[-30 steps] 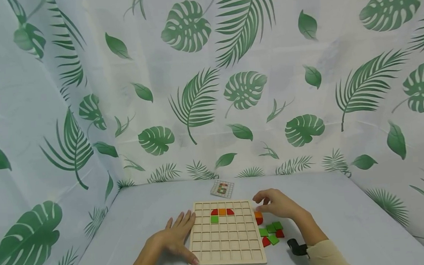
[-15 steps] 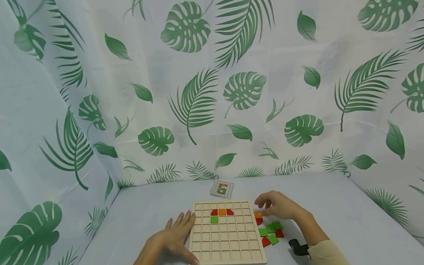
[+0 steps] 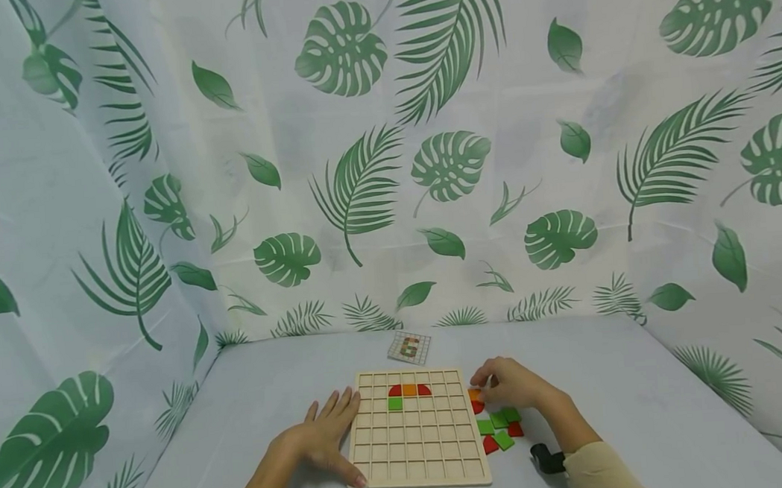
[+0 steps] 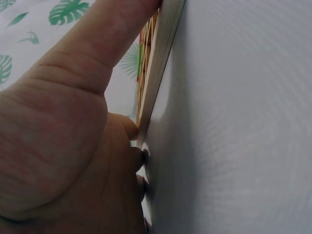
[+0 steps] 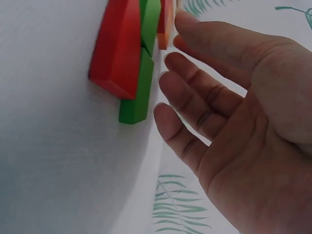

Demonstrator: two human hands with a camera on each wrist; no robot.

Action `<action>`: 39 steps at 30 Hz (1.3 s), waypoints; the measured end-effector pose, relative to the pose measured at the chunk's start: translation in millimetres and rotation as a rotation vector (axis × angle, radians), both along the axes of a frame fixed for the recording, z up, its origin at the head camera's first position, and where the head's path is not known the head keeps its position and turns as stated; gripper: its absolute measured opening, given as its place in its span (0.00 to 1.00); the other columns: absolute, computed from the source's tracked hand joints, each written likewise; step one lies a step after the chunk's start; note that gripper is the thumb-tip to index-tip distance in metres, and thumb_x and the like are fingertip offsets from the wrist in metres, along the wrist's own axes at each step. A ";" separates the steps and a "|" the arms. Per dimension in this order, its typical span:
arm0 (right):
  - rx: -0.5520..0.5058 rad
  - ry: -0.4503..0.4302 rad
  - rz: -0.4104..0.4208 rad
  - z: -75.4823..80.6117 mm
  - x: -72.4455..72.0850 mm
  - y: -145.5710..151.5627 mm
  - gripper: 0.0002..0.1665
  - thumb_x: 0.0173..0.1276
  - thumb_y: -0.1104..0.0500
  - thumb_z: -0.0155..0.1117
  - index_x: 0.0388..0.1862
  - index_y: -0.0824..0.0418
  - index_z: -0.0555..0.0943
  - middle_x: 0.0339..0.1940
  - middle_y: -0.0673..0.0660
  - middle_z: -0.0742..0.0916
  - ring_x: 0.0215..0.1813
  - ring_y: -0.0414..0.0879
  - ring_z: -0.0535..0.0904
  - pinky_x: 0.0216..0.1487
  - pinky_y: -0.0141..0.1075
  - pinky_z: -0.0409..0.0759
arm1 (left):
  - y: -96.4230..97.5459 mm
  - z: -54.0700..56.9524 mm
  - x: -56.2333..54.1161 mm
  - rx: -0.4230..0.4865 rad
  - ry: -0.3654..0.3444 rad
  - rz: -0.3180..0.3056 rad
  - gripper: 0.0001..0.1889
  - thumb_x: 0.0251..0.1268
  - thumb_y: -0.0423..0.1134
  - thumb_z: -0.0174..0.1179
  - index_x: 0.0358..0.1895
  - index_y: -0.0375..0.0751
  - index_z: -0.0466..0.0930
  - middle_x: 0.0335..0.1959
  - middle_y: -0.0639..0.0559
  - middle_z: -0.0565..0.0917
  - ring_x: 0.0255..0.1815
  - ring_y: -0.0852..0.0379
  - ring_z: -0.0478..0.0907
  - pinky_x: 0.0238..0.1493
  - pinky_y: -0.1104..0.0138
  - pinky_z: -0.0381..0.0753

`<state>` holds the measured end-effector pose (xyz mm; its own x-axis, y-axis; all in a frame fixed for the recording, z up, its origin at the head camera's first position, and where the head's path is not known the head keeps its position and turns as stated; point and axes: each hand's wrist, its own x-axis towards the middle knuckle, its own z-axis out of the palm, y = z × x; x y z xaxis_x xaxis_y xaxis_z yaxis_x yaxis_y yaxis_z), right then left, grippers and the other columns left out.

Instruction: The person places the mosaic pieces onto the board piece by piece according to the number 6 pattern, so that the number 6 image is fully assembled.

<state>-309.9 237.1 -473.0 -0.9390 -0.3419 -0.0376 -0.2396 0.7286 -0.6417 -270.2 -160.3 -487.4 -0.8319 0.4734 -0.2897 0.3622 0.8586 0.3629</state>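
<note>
My left hand lies along the left side of a wooden grid board, fingers spread, its thumb at the near left corner. In the left wrist view the thumb reaches the board's edge. On the board, an orange square tile sits between two red rounded tiles, with a green tile below. Off the board's right edge, my right hand hovers with fingers loosely bent, thumb and index tips beside a loose orange block. In the right wrist view no piece shows between the fingers.
Several green tiles and red ones lie loose right of the board. Behind the board is a small card with a gridded coloured figure. A leaf-printed cloth hangs behind the white table.
My right hand has come slightly nearer to me and lower, its fingertips moving down toward the loose orange block. The left hand and the tiles on the board stay put.
</note>
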 end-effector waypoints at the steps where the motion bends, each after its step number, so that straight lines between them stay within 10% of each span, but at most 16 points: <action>1: 0.006 0.002 -0.004 -0.3 0.5 -0.5 0.11 0.64 0.64 0.75 0.46 0.59 0.89 0.39 0.51 0.86 0.36 0.46 0.76 0.32 0.34 0.79 | 0.0 0.0 -0.2 0.001 0.000 0.001 0.79 0.35 0.78 0.76 0.86 0.43 0.40 0.88 0.41 0.40 0.88 0.37 0.36 0.82 0.33 0.36; 21: -0.021 0.069 0.048 -3.3 -5.0 -4.0 0.07 0.66 0.68 0.72 0.33 0.56 0.85 0.29 0.48 0.85 0.34 0.45 0.78 0.35 0.37 0.78 | -0.8 1.1 0.8 0.022 -0.006 -0.002 0.78 0.35 0.77 0.76 0.86 0.43 0.40 0.88 0.40 0.40 0.88 0.36 0.36 0.82 0.32 0.35; 39: -0.145 0.240 0.024 0.0 -6.7 -9.1 0.17 0.65 0.72 0.71 0.53 0.64 0.86 0.45 0.52 0.88 0.44 0.45 0.82 0.41 0.30 0.84 | -0.9 -1.6 0.0 0.018 0.001 -0.008 0.78 0.35 0.77 0.77 0.86 0.43 0.40 0.88 0.41 0.40 0.88 0.36 0.36 0.82 0.33 0.36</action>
<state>-316.6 228.0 -473.0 -0.9065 -0.3498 0.2363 -0.4138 0.6254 -0.6615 -270.2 -161.2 -489.0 -0.8283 0.4851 -0.2804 0.3693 0.8490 0.3779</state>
